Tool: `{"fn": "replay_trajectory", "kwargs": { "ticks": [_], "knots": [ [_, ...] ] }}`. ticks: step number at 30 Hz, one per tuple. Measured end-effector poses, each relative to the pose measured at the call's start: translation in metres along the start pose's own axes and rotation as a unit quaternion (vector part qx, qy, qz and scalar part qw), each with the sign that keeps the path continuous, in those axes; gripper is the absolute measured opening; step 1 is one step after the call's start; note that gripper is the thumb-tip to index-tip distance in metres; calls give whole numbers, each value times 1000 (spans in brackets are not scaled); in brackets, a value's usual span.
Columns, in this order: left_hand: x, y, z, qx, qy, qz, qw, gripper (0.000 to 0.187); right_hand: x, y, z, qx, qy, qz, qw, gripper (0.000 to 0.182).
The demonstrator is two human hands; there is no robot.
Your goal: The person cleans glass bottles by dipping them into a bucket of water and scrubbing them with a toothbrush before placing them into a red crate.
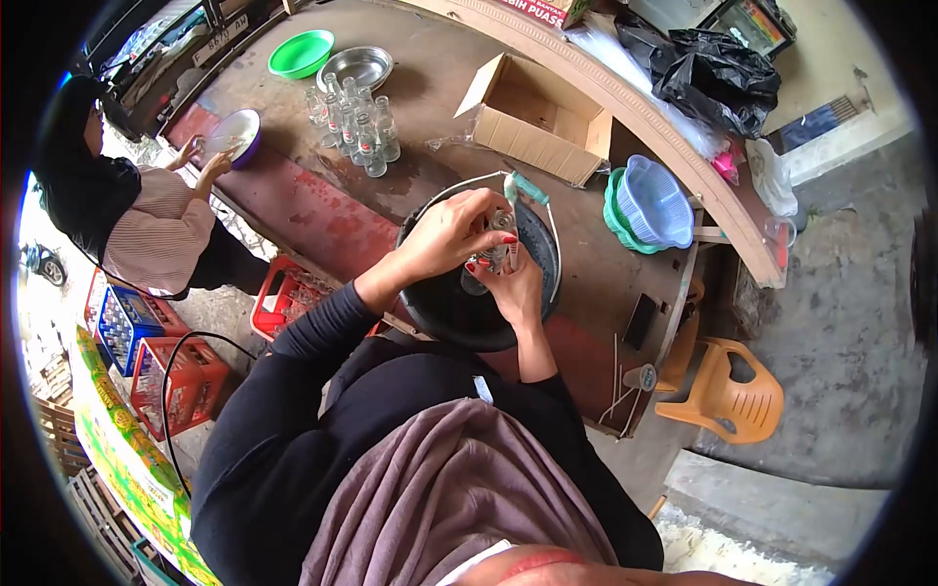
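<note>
Over a black bucket, both of my hands are closed around a clear glass bottle. My left hand grips it from above, fingers curled. My right hand holds it from below, its red-nailed thumb against the glass. Much of the bottle is covered by my fingers, and its tilt is hard to make out. The bucket's wire handle with a teal grip rises just beyond my hands. The inside of the bucket is dark, so its contents are not clear.
Several glass bottles stand beside a metal bowl and a green basin. An open cardboard box and stacked plastic baskets lie right. Another person works at a purple-rimmed basin; red crates stand left.
</note>
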State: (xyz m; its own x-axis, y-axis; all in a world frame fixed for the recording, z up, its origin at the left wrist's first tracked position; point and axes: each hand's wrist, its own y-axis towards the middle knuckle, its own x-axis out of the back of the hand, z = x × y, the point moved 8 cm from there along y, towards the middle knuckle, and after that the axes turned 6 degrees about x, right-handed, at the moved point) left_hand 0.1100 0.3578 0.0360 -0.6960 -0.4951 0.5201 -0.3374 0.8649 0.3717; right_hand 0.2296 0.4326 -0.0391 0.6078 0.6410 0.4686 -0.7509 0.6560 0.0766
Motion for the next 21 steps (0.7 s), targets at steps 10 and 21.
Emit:
{"fn": "replay_trajectory", "kwargs": {
  "ticks": [10,21],
  "knots": [
    [-30,-75,51,60,-17,94,994,75,-23,-6,-40,-76,510,-18,856,23],
    [32,-90,58,126,263,91,952,49,-39,-21,-135,-35,-253,45,966,43]
  ]
}}
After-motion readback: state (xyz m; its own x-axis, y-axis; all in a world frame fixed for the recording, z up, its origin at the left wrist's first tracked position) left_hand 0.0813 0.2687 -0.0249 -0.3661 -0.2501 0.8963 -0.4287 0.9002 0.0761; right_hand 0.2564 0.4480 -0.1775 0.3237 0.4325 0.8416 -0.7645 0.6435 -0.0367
